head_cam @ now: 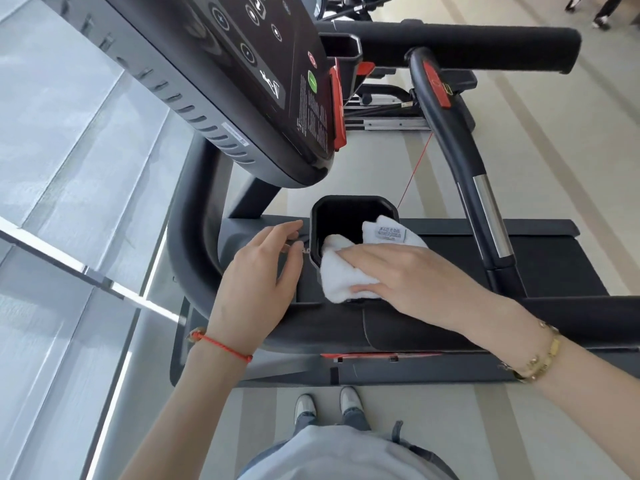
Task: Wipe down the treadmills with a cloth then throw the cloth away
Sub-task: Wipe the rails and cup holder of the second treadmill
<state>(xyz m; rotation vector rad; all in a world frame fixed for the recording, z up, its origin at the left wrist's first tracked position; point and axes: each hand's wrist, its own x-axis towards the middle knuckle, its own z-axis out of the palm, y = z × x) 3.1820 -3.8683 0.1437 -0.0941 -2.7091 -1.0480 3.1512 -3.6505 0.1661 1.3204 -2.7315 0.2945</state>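
A black treadmill (194, 244) fills the middle of the head view, with its slanted console (249, 81) above and a square black cup holder (349, 216) below it. A white cloth (341, 275) with a sewn label lies over the cup holder's near rim. My right hand (408, 275) presses flat on the cloth and holds it. My left hand (258, 282) hovers just left of the cup holder, fingers apart and holding nothing, fingertips near the rim.
A curved black handrail (446, 133) with a red tab and a silver grip sensor rises on the right. A padded bar (467, 43) crosses the top. A glass wall and metal rail (100, 278) stand at the left. My shoes (325, 405) are on pale flooring.
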